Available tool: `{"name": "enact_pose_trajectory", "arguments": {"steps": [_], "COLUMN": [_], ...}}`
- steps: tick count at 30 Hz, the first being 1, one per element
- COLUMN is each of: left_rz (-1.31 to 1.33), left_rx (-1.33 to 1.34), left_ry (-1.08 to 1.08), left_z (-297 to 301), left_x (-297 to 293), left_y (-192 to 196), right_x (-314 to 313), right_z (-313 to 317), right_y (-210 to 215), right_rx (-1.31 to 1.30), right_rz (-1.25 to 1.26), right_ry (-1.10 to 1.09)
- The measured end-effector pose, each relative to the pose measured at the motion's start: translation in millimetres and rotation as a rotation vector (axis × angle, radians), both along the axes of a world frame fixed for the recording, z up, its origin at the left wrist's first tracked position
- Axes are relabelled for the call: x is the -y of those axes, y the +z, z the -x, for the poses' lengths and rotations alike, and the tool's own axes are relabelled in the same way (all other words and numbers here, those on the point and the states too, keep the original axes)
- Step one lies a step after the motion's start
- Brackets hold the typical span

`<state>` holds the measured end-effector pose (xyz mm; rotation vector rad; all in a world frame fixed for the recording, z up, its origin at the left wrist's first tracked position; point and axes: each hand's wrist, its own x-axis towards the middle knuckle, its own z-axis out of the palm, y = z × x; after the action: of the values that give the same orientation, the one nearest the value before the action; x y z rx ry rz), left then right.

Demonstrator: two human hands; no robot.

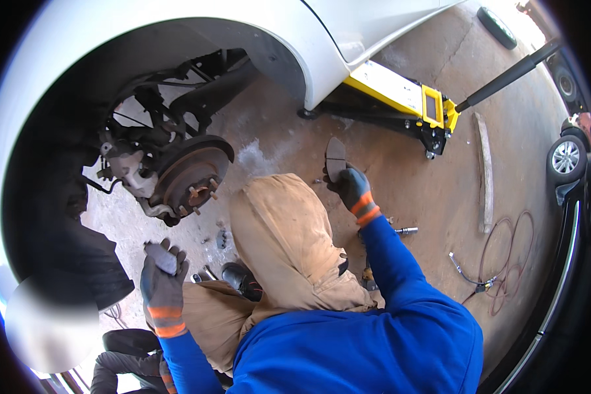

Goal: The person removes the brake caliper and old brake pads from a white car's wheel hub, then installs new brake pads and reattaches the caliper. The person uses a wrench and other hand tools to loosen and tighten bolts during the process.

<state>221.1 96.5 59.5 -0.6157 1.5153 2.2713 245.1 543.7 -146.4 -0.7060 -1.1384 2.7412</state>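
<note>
My left hand [162, 287], in a grey glove with an orange cuff, holds a small grey brake pad [161, 258] on its palm side, low in front of the wheel hub. My right hand [349, 186], gloved alike, grips another brake pad [335, 157] upright by its lower end; its flat face has a dark line across it. Ahead and to the left, inside the open wheel arch of a white car, the rusty brake disc [194, 174] with its bare wheel studs is exposed. A grey metal caliper part [130, 172] sits at the disc's left side.
A yellow and white floor jack [400, 95] reaches under the car, its black handle [509, 73] slanting up right. A wooden plank [484, 172], a coiled air hose [502, 262] and a socket tool [406, 230] lie on the floor. Another person's dark-clothed leg [121, 371] shows lower left.
</note>
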Motion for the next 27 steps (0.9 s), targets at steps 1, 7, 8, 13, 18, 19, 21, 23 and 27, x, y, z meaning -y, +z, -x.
{"name": "enact_pose_trajectory", "arguments": {"steps": [1,7,8,13,18,19,21,23,27], "left_rz": [-0.116,-0.42,-0.476,-0.835,-0.803,-0.75,-0.712,-0.662,-0.75], "left_rx": [-0.06,-0.239,-0.248,-0.163,-0.161,-0.154,-0.115,-0.087,-0.032], "left_ry": [-0.074,-0.184,-0.159,-0.123,-0.005,0.056,0.041,0.062,0.081], "left_z": [7.4,34.1,31.3,18.5,0.2,-5.5,-7.1,-7.4,-9.2], "left_x": [-10.9,-63.3,-67.7,-54.7,-38.4,-40.2,-34.3,-34.9,-29.4], "left_y": [5.2,17.8,19.6,3.0,12.0,18.1,13.1,19.1,-4.7], "right_x": [-0.7,42.9,56.3,151.5,215.3,219.7,222.8,226.9,233.4], "right_z": [-3.0,11.7,16.0,24.4,25.4,22.8,24.1,25.1,29.3], "right_y": [33.7,179.0,193.4,235.2,229.2,221.2,206.7,205.1,208.2], "right_rx": [-0.069,-0.228,-0.231,-0.098,0.037,0.088,0.144,0.165,0.172], "right_rz": [-0.009,-0.069,-0.09,0.008,0.576,0.598,0.588,0.558,0.47], "right_ry": [0.048,0.144,0.211,0.452,0.659,0.655,0.654,0.621,0.609]}}
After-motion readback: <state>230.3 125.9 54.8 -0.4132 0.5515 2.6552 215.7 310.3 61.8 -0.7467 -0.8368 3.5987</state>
